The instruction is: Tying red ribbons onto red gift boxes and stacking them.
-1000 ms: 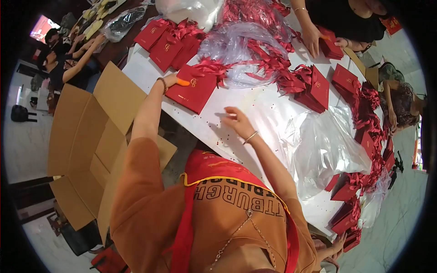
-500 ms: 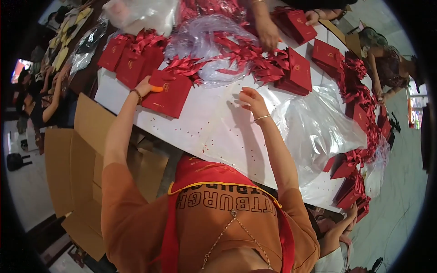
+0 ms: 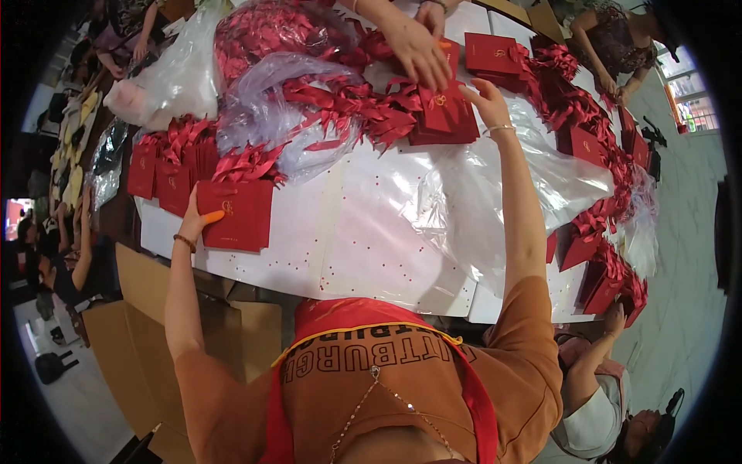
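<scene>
My left hand (image 3: pixel 199 218) grips the left edge of a small stack of red paper gift bags (image 3: pixel 243 224) with gold print and red ribbon. An orange cover on its thumb lies across the front bag. The bags rest near the table's front left. My right hand (image 3: pixel 488 107), fingers apart and holding nothing, reaches forward to the right side of another stack of red gift bags (image 3: pixel 447 120). Whether its fingertips touch that stack I cannot tell. A co-worker's hand (image 3: pixel 417 50) hangs over the same stack from the far side.
Crumpled clear plastic (image 3: pixel 464 205) covers the table's right middle. More red bags with ribbons (image 3: pixel 174 182) stand at left, and others line the right edge. A plastic sack of ribbon (image 3: pixel 270 39) lies at the back. An open cardboard box (image 3: pixel 154 348) stands at lower left. Several people work around.
My right hand has moved forward and right to the far stack, its fingers spreading. My left hand keeps its hold on the bags. The co-worker's hand has come over the far stack.
</scene>
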A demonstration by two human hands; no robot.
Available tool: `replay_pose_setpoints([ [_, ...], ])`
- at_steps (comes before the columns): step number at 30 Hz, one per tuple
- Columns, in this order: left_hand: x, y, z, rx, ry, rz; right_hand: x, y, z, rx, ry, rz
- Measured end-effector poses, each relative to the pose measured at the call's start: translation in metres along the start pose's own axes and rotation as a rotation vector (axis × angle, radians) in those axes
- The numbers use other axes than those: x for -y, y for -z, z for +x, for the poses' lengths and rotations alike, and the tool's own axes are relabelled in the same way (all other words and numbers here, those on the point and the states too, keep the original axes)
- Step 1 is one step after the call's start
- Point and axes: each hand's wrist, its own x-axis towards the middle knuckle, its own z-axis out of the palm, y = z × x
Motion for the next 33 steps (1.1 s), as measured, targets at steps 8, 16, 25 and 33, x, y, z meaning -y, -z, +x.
replay_pose_setpoints([
  [8,-0.046,-0.003,-0.014,-0.303,-0.43,0.731,-0.035,-0.017,0.03,0.272,-0.284,0.044],
  [16,-0.062,-0.32,-0.021,0.362,0.455,-0.925,-0.03,-0.041,-0.007,0.297,-0.492,0.487],
  [25,-0.071,-0.367,0.02,0.068,0.608,-1.026,-0.035,-0.083,-0.062,0.002,-0.232,0.0],
  [33,-0.093,-0.347,0.028,-0.022,0.299,-0.909,-0.01,-0.08,-0.093,-0.016,-0.454,-0.029],
])
